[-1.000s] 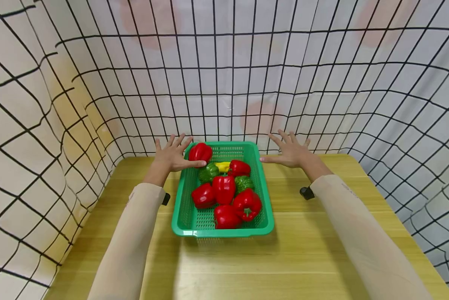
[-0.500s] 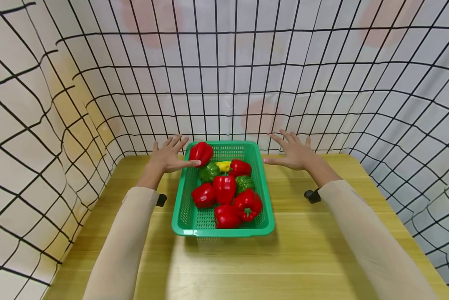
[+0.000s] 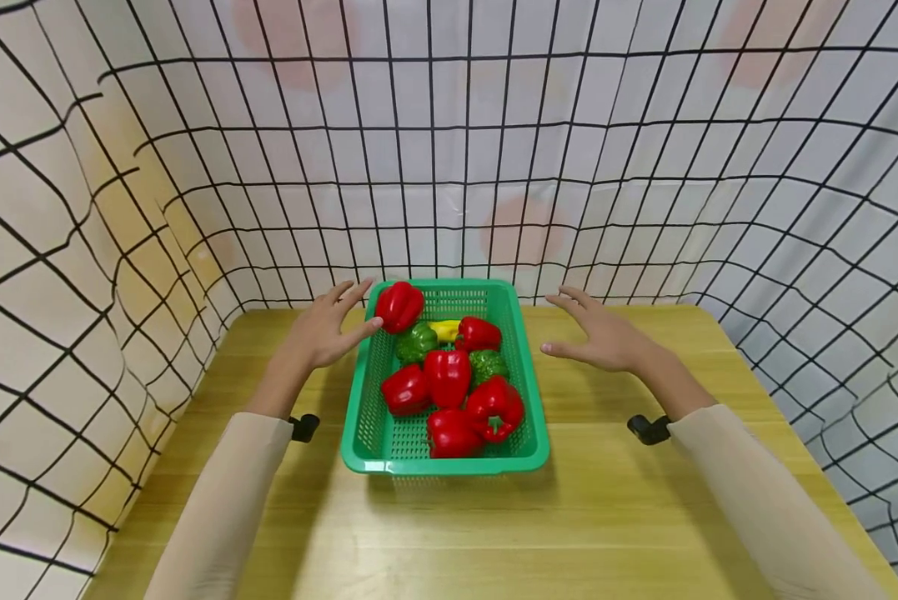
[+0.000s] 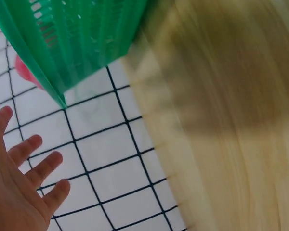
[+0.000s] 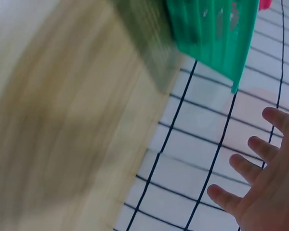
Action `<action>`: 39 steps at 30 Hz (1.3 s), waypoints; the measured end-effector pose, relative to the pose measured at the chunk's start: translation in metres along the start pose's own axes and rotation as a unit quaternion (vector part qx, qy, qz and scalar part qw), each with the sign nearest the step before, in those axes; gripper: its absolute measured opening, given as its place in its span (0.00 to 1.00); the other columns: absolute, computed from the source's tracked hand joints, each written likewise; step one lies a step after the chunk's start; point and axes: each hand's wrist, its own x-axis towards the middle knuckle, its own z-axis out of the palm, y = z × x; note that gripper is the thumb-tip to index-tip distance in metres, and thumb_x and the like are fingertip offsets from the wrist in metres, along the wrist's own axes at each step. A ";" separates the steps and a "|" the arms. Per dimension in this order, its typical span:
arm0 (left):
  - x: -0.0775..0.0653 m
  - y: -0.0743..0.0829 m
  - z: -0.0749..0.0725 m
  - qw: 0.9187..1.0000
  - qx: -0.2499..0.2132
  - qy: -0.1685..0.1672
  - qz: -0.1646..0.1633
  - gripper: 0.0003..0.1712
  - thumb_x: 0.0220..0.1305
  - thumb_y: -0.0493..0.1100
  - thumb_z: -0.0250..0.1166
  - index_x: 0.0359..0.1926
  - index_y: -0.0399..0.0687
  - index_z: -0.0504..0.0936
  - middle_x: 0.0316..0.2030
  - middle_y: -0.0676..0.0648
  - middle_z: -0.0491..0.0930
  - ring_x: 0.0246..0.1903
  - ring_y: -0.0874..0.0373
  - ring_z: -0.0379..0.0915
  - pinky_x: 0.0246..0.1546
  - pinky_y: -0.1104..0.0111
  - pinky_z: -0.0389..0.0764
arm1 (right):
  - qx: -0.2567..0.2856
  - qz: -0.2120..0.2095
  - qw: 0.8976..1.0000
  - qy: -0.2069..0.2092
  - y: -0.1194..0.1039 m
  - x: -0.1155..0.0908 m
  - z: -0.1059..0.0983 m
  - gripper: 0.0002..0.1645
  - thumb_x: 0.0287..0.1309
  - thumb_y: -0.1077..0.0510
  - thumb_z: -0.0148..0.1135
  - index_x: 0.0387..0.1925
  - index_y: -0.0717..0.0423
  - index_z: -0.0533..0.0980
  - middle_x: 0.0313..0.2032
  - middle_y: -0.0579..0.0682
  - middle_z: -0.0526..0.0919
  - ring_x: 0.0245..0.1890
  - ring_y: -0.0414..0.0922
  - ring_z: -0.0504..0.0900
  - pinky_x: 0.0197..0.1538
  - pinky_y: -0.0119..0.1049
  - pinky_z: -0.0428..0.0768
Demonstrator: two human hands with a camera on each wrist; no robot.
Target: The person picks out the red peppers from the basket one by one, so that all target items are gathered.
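A green plastic basket stands on the table, holding several red bell peppers. Two green vegetables, one looking like a bell pepper and one bumpy-skinned, lie among them with a yellow pepper, partly hidden. My left hand hovers beside the basket's left rim with fingers spread; in the head view its thumb tip overlaps the rim near the far-left red pepper. My right hand is off the right rim, fingers extended, holding nothing. Both wrist views show a gap between fingers and basket.
The wooden table stretches around the basket. Black wire grid panels with pale sheeting behind them enclose its back and both sides. A small black device sits at the right wrist, another at the left.
Both hands have drawn back toward me and outward, away from the basket's sides. Their fingers are less widely spread than before. The basket and peppers stay in place.
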 end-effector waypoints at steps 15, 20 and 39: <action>-0.056 0.018 0.012 0.994 -0.105 -0.006 -0.018 0.47 0.67 0.76 0.56 0.81 0.70 0.56 0.75 0.41 0.59 0.64 0.36 0.71 0.56 0.37 0.77 | 0.104 -0.104 0.989 -0.026 -0.049 -0.029 0.023 0.56 0.58 0.27 0.68 0.81 0.37 0.55 0.81 0.43 0.51 0.79 0.56 0.55 0.71 0.68 0.66; -0.068 0.023 0.020 0.989 -0.149 -0.017 -0.019 0.46 0.67 0.71 0.61 0.81 0.72 0.56 0.73 0.41 0.60 0.56 0.42 0.76 0.50 0.49 0.83 | 0.111 -0.128 0.984 -0.051 -0.063 -0.034 0.032 0.56 0.57 0.27 0.68 0.80 0.40 0.58 0.80 0.41 0.55 0.80 0.53 0.55 0.72 0.64 0.67; -0.075 0.026 0.044 0.981 -0.188 0.048 -0.002 0.36 0.76 0.57 0.58 0.78 0.52 0.65 0.63 0.37 0.76 0.43 0.47 0.80 0.36 0.63 0.80 | 0.116 -0.210 0.968 -0.067 -0.089 -0.032 0.049 0.47 0.51 0.52 0.77 0.73 0.45 0.69 0.76 0.49 0.63 0.73 0.50 0.66 0.65 0.52 0.79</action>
